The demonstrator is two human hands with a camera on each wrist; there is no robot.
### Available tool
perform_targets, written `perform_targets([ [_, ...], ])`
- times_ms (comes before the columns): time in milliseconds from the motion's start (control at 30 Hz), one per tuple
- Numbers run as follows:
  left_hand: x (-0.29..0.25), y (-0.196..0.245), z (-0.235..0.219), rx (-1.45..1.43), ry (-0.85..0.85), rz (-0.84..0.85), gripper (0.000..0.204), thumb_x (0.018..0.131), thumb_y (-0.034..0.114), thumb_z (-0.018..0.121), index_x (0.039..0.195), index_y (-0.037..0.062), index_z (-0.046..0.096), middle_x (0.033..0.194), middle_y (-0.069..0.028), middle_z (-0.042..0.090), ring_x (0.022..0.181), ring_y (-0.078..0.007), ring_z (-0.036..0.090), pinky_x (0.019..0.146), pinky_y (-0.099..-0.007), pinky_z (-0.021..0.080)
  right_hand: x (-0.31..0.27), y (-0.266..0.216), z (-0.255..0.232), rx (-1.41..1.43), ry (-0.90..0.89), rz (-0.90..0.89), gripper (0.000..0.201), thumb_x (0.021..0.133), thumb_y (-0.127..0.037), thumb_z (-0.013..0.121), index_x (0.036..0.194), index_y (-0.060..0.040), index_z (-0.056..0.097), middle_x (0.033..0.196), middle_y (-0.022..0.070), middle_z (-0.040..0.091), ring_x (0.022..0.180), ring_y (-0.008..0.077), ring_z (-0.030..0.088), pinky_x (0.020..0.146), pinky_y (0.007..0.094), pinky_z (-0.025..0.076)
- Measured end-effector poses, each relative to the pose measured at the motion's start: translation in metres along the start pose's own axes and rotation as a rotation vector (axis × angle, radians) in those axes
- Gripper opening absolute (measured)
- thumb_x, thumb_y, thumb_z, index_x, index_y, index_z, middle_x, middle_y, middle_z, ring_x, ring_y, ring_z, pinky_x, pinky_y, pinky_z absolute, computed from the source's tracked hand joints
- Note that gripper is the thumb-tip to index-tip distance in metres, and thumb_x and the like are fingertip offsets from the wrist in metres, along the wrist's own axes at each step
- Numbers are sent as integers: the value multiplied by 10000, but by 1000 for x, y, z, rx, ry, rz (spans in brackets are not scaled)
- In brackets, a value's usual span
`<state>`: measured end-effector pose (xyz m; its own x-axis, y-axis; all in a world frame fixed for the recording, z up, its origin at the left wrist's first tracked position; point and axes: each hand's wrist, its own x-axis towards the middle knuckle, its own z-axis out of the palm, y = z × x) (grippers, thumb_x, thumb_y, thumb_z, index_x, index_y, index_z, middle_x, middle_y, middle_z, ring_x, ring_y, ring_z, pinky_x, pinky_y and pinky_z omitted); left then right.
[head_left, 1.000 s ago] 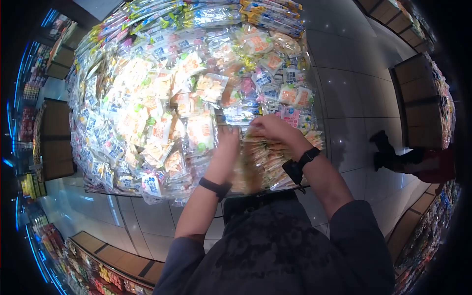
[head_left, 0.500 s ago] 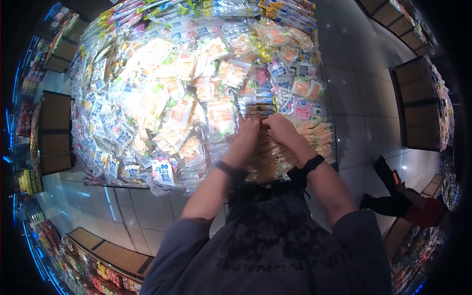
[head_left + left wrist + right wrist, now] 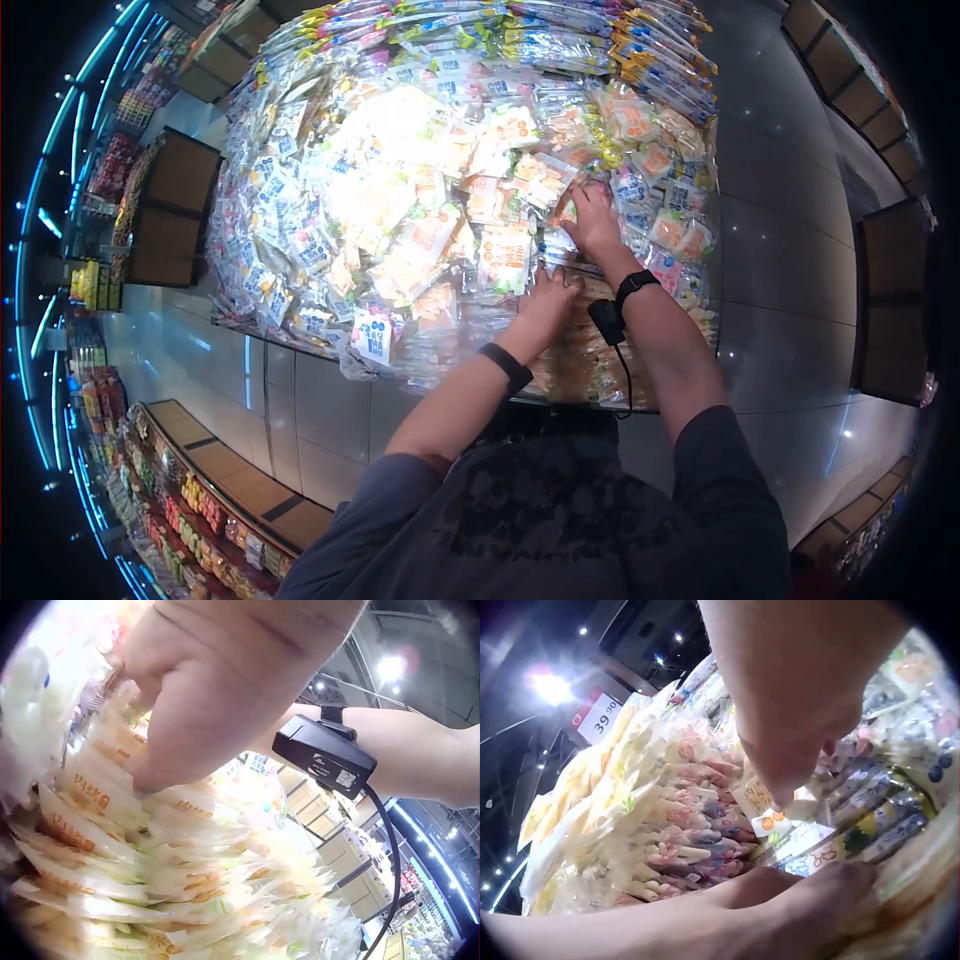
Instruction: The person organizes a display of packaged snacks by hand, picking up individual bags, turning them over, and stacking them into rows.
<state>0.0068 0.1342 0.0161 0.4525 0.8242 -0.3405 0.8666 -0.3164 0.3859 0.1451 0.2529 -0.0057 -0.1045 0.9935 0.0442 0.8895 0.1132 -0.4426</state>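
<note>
In the head view my left hand [image 3: 550, 302] rests on standing rows of packets, fingers slightly bent. The left wrist view shows this hand [image 3: 232, 682] with its thumb against the tops of tightly packed orange-printed packets [image 3: 202, 840]. Farther forward, my right hand [image 3: 598, 222] reaches into the pile with fingers spread around a small packet [image 3: 568, 211]. From the right wrist, the hand [image 3: 802, 697] pinches an orange-printed packet [image 3: 771, 817] above patterned blue and yellow packs [image 3: 832, 855]. Its far fingers are partly hidden.
Clear bags of snacks [image 3: 420, 240] cover the wide display on the left, with long colourful packs [image 3: 560, 45] along the far edge. Brown display stands [image 3: 175, 210] line the tiled floor [image 3: 770, 250]. A price sign [image 3: 598, 716] stands behind the packets.
My right hand has moved away from my left, forward and over the pile, and its fingers have spread and taken hold of a packet. The left stays near the packet rows.
</note>
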Motion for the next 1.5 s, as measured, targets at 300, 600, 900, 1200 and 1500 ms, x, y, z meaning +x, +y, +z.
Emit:
perform_targets([
  [300, -6, 11, -4, 193, -4, -33, 545, 941, 93, 513, 1459, 262, 497, 1543, -178, 414, 1426, -465, 370, 1086, -551, 447, 0, 32, 9, 529, 32, -117, 278, 802, -116, 796, 988, -42, 603, 918, 130, 670, 899, 319, 661, 799, 395, 521],
  [600, -6, 2, 15, 243, 258, 33, 386, 935, 193, 561, 1320, 194, 531, 1326, -216, 473, 1230, -401, 517, 935, -499, 540, -48, 28, 10, 488, -377, -265, 151, 895, -200, 655, 985, -80, 635, 934, 181, 705, 882, 360, 688, 761, 442, 533],
  [900, -16, 7, 8, 200, 419, 36, 407, 845, 72, 583, 1236, 21, 483, 1334, -253, 453, 1138, -412, 538, 853, -432, 565, -66, 6, -15, 480, -320, -124, 259, 928, -142, 592, 1170, -63, 641, 1061, 223, 706, 1005, 421, 669, 862, 467, 533],
  [1200, -25, 22, -13, 1, 351, -62, 635, 894, 35, 533, 1490, 66, 315, 1486, -237, 370, 1364, -469, 405, 1019, -510, 494, -66, 18, 6, 282, -552, -293, 264, 908, -152, 567, 1090, 2, 681, 1072, 268, 689, 991, 439, 658, 868, 475, 527],
  [1500, -13, 7, -6, -27, 144, -141, 631, 951, 112, 508, 1531, 46, 270, 1547, -226, 352, 1456, -428, 335, 1081, -537, 453, -82, 36, -23, 848, -495, -3, 381, 1023, -142, 542, 1369, 19, 545, 1298, 182, 655, 1141, 238, 646, 993, 336, 499],
])
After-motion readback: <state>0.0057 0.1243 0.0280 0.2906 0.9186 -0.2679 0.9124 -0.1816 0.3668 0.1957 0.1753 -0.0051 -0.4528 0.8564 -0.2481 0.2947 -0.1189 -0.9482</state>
